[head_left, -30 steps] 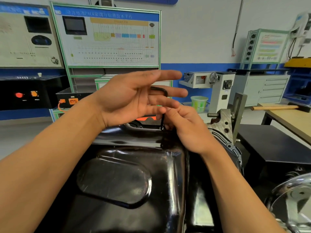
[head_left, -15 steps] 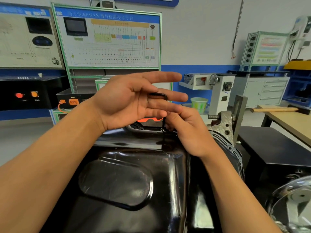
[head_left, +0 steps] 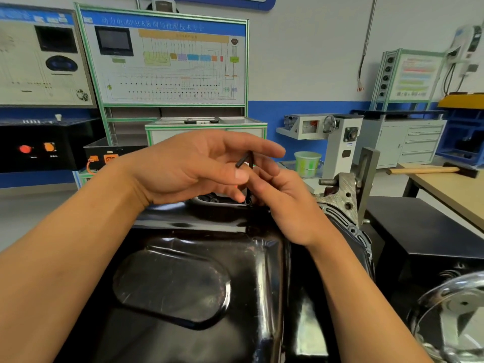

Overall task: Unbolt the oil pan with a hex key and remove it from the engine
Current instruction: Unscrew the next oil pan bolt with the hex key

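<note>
The oil pan point(head_left: 183, 284), a glossy black pressed-steel shell sitting bottom-up on the engine point(head_left: 343, 205), looks stiff, fairly heavy and slick. I judge it best lifted with both hands under opposite sides of its rim once the bolts are out. The thin, rigid hex key point(head_left: 242, 161) stands upright in a bolt at the pan's far edge; the right hand point(head_left: 285, 205) pinches its shaft low down, while the left hand point(head_left: 193, 166) touches the short arm with loose, nearly straight fingers.
</note>
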The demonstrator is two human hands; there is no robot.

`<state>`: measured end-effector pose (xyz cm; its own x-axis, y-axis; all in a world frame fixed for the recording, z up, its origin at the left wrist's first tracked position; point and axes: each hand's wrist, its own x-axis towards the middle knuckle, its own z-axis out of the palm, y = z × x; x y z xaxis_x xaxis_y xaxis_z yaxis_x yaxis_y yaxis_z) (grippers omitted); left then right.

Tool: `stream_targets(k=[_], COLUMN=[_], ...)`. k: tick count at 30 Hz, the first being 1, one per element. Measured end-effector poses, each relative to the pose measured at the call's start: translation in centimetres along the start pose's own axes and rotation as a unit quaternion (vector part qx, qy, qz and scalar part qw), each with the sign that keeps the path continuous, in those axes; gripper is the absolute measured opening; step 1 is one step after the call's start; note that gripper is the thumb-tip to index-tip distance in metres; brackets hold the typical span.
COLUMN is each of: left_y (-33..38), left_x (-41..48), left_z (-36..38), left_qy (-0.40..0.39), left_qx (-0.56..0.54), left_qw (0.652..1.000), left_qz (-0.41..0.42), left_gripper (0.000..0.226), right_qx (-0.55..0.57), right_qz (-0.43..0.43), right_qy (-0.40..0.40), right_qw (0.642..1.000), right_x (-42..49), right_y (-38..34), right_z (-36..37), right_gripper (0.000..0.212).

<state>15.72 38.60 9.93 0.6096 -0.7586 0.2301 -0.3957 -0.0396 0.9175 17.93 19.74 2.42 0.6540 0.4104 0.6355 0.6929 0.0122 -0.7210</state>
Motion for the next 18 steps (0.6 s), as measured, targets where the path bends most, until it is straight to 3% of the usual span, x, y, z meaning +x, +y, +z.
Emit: stream_targets(k=[6, 9, 12, 15, 18], left_y=[0.3, 0.3, 0.4, 0.4, 0.1], left_x=[-0.6, -0.7, -0.4, 0.2, 1.1], left_z=[-0.3, -0.2, 0.2, 1.0, 1.9], left_qy=[-0.026, -0.01, 0.04, 0.116, 0.206], left_qx=[-0.01, -0.021, 0.034, 0.141, 0.179], left_qw=[1.0, 1.0, 0.998, 0.983, 0.96], left_qz=[-0.001, -0.018, -0.021, 0.02, 0.067], left_gripper=[0.045, 0.043, 0.04, 0.028, 0.026], right_qx=[-0.005, -0.02, -0.022, -0.025, -0.03], right_qz=[0.002, 0.014, 0.016, 0.018, 0.028], right_qy=[-0.011, -0.004, 0.004, 0.002, -0.004], right_qw=[1.0, 1.0, 1.0, 1.0, 0.999], right_x=[0.0, 0.0, 0.2, 0.3, 0.3], right_y=[-0.2, 0.1, 0.1, -0.1, -0.1], right_z=[-0.1, -0.2, -0.1, 0.0, 0.1], right_gripper=[0.017, 0.023, 0.037, 0.026, 0.049])
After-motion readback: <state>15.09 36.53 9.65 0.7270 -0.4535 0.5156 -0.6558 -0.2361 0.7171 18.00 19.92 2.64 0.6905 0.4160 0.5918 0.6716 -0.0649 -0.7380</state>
